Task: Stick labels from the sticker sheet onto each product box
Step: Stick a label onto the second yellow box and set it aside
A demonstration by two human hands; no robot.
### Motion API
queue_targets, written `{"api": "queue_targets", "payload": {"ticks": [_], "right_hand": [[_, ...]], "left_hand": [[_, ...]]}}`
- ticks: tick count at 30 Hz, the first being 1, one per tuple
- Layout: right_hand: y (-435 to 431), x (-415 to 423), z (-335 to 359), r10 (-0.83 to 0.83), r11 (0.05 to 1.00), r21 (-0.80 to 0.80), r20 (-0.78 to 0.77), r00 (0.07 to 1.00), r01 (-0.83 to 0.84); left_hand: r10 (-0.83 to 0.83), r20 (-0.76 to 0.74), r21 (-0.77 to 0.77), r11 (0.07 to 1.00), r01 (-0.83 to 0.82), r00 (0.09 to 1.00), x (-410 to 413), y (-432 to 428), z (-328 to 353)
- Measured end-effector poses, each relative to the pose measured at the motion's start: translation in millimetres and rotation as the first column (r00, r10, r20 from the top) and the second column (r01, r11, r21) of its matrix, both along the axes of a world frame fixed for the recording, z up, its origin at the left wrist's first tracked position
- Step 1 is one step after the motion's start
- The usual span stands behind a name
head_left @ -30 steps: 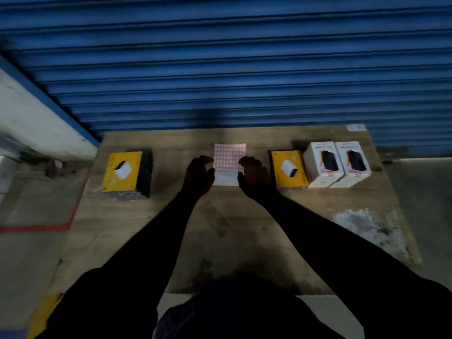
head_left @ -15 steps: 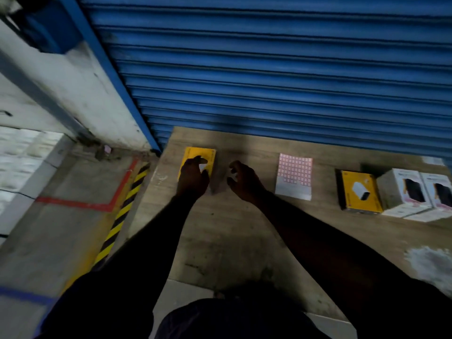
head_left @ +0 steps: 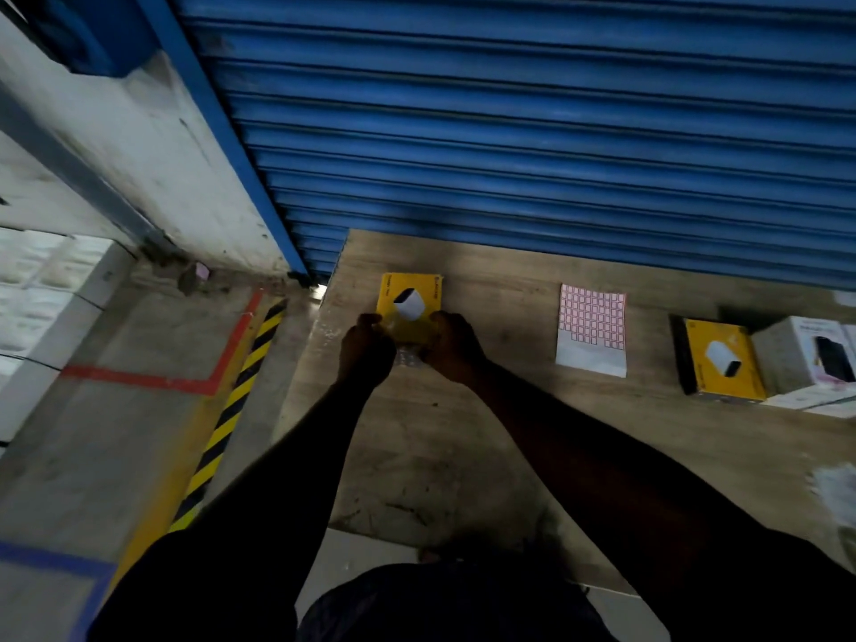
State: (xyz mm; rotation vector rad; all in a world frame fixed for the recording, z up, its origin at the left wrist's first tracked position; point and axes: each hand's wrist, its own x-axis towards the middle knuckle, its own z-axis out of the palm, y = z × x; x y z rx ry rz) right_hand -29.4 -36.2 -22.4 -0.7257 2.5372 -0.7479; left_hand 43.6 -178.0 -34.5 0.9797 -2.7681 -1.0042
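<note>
A yellow product box (head_left: 410, 296) with a white device pictured on it lies near the table's far left corner. My left hand (head_left: 366, 349) grips its near left corner with curled fingers. My right hand (head_left: 451, 345) curls over its near right corner, fingertips on the top face. Whether a label sits under those fingers is hidden. The sticker sheet (head_left: 593, 326), a grid of pink-framed labels, lies flat to the right, untouched. A second yellow box (head_left: 720, 363) and two white boxes (head_left: 806, 359) stand farther right.
The wooden table (head_left: 463, 447) butts against a blue roller shutter (head_left: 532, 132). The table's left edge drops to a concrete floor with yellow-black hazard tape (head_left: 231, 410) and a red line (head_left: 153, 379). A pale patch marks the table at the right (head_left: 833, 493).
My view and both hands have swung left, from the sticker sheet to the left yellow box. My right hand has closed in on the box and now holds it alongside my left hand.
</note>
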Motion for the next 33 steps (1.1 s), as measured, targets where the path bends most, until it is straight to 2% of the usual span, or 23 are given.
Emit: {"api": "queue_targets", "payload": {"ticks": [5,10,14,19,24,26,30,33], "right_hand": [[1,-3,2,-0.133,0.989,-0.063,-0.027,0.991,0.131],[10,-18,21,-0.228,0.971,-0.108,-0.144,0.963,0.214],[30,-35,44,-0.286,0.943,-0.253,-0.287,0.914,0.216],[70,-66,86,-0.296,0.931,-0.301,-0.289,0.910,0.207],[120,-84,131,-0.350,0.864,-0.437,-0.165,0.922,0.250],[140,-88,150,-0.346,0.860,-0.450,-0.168,0.923,0.241],[178,-93,184,-0.338,0.816,-0.544,-0.173,0.925,0.196],[204,-97,201,-0.383,0.770,-0.619,-0.248,0.890,0.159]], "left_hand": [[0.017,-0.066,0.047,0.999,-0.013,0.998,-7,6,7],[-0.008,-0.286,-0.001,1.000,0.008,0.958,-21,14,35],[-0.083,-0.415,0.023,0.995,0.102,0.906,-38,28,64],[-0.239,-0.494,-0.084,0.970,0.228,0.836,-65,56,105],[-0.396,-0.525,-0.134,0.912,0.387,0.753,-87,86,135],[-0.421,-0.551,-0.145,0.899,0.414,0.720,-97,101,145],[-0.384,-0.623,-0.035,0.884,0.466,0.682,-111,141,175],[-0.353,-0.654,0.016,0.877,0.479,0.669,-121,174,189]]}}
